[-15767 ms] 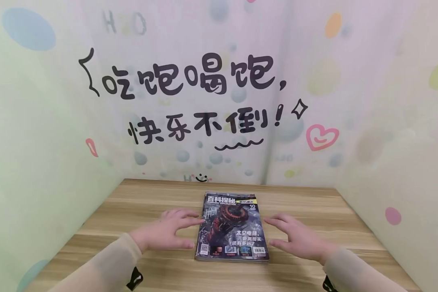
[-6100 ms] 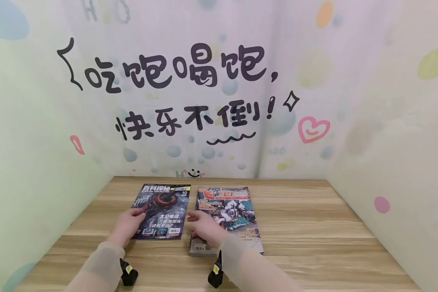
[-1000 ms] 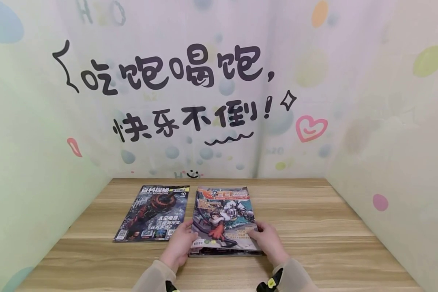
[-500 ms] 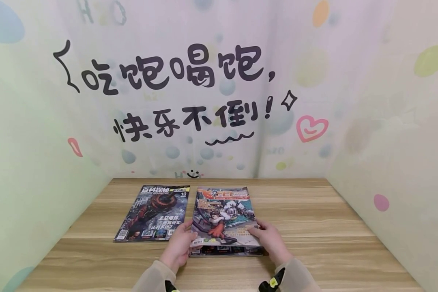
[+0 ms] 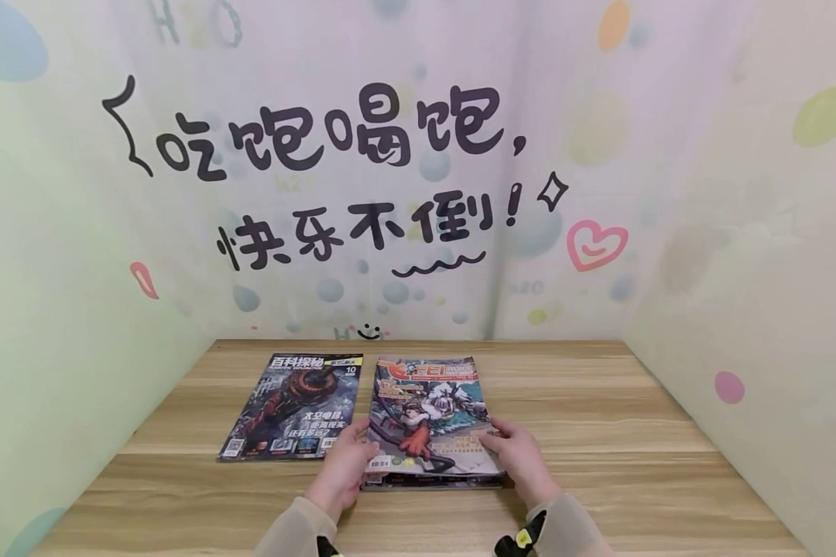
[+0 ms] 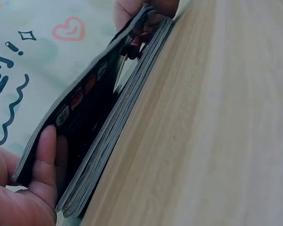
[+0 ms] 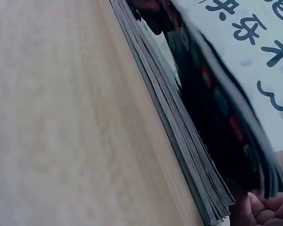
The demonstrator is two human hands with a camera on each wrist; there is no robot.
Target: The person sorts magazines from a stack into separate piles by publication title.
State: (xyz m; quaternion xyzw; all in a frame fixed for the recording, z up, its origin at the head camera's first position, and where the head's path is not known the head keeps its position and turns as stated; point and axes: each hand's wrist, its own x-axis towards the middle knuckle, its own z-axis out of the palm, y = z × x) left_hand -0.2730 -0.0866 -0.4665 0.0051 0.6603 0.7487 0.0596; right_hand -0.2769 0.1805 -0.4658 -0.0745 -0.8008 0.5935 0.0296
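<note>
In the head view, a colourful comic-style magazine (image 5: pixel 428 418) lies on top of a stack of magazines (image 5: pixel 435 483). Its near edge is raised, and a dark gap shows beneath it in both wrist views. My left hand (image 5: pixel 344 463) grips its left side, thumb on the cover and fingers under it. On the right side my right hand (image 5: pixel 519 462) pinches the magazine the same way. The left wrist view shows the lifted magazine (image 6: pixel 78 101) tilted away from the stack's page edges (image 6: pixel 120 117). Part of my right hand (image 7: pixel 264 207) shows at the corner in the right wrist view.
A dark magazine (image 5: pixel 292 410) with a red ring-shaped machine on its cover lies flat to the left, close to my left hand. The wooden table (image 5: pixel 599 433) is bounded by a back wall with black lettering (image 5: pixel 369 224) and by pale side walls.
Earlier, the dark magazine moved from the middle to the left, uncovering the comic-style one. Both hands then took that one's sides. Over the last second, its near edge rose slightly and dipped again.
</note>
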